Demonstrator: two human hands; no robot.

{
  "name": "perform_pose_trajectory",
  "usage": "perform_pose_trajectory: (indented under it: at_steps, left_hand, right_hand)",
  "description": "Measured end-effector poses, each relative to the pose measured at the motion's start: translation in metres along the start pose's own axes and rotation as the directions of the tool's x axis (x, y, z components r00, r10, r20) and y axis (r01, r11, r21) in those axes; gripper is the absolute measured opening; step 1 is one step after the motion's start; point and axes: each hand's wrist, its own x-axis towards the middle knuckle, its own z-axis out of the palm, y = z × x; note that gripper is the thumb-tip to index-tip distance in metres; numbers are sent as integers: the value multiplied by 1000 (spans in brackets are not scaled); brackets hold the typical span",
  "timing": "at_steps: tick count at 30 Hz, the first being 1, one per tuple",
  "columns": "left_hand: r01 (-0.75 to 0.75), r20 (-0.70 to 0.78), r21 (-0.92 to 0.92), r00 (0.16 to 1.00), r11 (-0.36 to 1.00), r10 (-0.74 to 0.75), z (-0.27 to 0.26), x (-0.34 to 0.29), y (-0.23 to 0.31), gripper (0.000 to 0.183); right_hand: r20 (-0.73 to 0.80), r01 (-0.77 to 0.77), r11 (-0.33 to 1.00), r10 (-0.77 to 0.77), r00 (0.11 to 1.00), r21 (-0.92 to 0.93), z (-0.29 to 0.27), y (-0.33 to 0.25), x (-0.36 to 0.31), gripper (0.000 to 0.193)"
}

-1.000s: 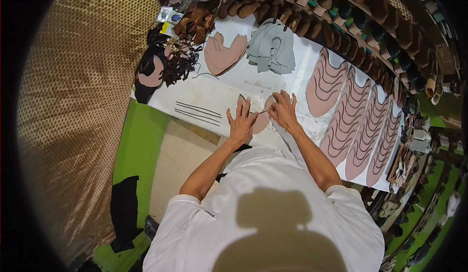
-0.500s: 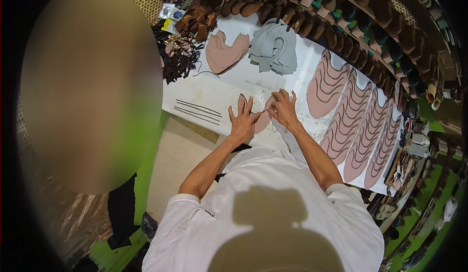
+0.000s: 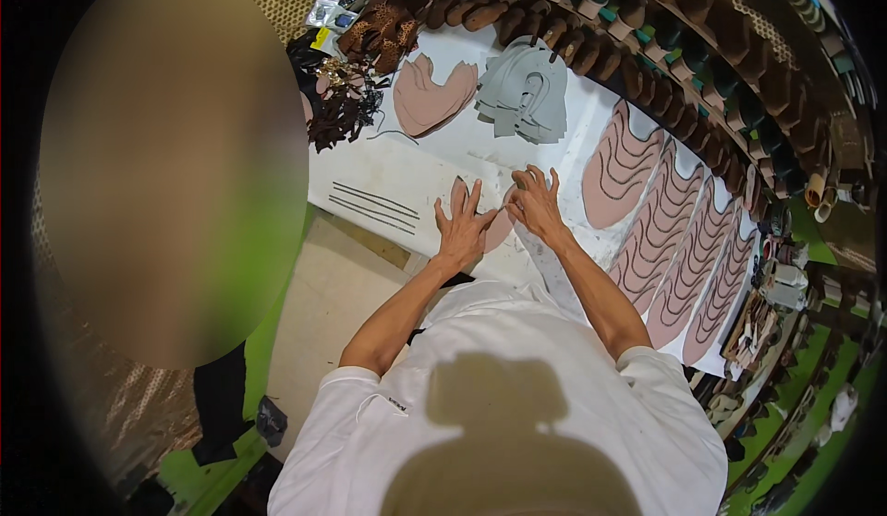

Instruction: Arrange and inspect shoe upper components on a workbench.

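A: How are the hands placed?
B: Two are seen. The left hand is spread, its fingers fanned and laid on a pink cut piece. The right hand is bent into a pinch at the piece's upper right edge; whether anything is gripped between its fingertips cannot be told.

A: And the piece itself?
B: One is worked on, set close to the near edge of the white table and partly covered by both hands.

A: What else can be counted?
B: Four dark strips are laid side by side to the left. One pink stack and one grey stack are set beyond. On the right, four rows of dark-edged pink pieces are fanned out in overlap.

A: Where is room left?
B: A bare patch is left between the strips and the left hand, and a narrow one between the right hand and the nearest row. The far edge is crowded by brown shoe forms, the far left corner by a dark tangled pile.
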Motion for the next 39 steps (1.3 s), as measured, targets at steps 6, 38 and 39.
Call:
perform_pose_trajectory:
  at_steps: [6,38,39]
  left_hand:
    - [-25,-29,17,999,1000,25,8,-4,-4,53]
    - [34,14,36,999,999,-35,11,1,11,60]
    - [46,20,20,999,999,-46,11,1,11,59]
  right_hand:
    - [15,35,999,-35,999,-6,-3,-3,6,9]
    - [-112,49,999,-47,993,12,0,8,0,12]
    - [-112,48,999,-46,993,13,0,9,-2,12]
